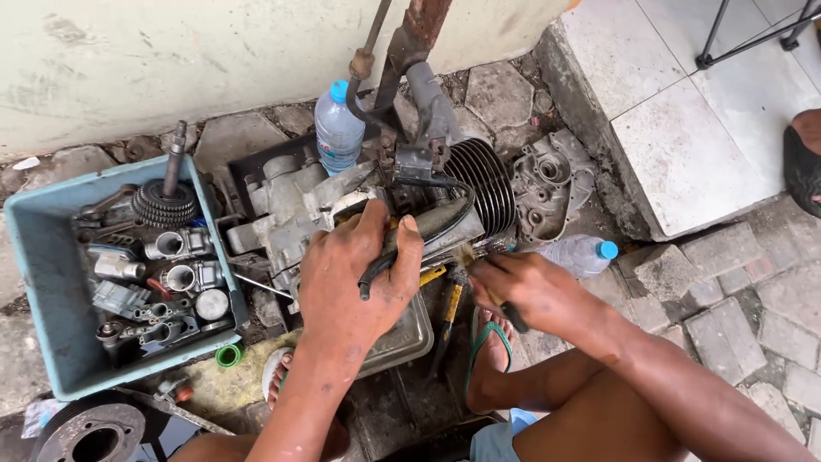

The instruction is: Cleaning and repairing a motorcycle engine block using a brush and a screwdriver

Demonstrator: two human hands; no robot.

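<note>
Head view, left arm: I see it come up from the bottom edge, forearm nearly straight, wrist bent a little forward.
Left hand (pixel 355 282): palm down on the engine (pixel 342 205), fingers curled over a black hose (pixel 410 235) that loops from the top of the engine down past the thumb; the grip is closed on the hose.
Right arm: it enters from the lower right, elbow bent, forearm crossing above the knee toward the engine.
Right hand (pixel 530 291): fingers folded tight around a dark tool handle (pixel 513 315), knuckles up; the working end points at the engine's side just below the finned cylinder (pixel 487 188). I cannot tell what kind of tool it is.
Engine: lies on the paved ground between the two feet, against the wall, cylinder fins facing right.
Pliers (pixel 451 299): yellow-handled, lying just beside the right hand, between the hands.
Metal tray (pixel 406 342): under the left wrist.
Blue bin (pixel 51 257): left of the engine, holding gears and small metal parts.
Bottles: one upright (pixel 339 128) behind the engine, one lying (pixel 581 254) right of the right hand.
Case cover (pixel 547 184): on the ground, just right of the cylinder.
</note>
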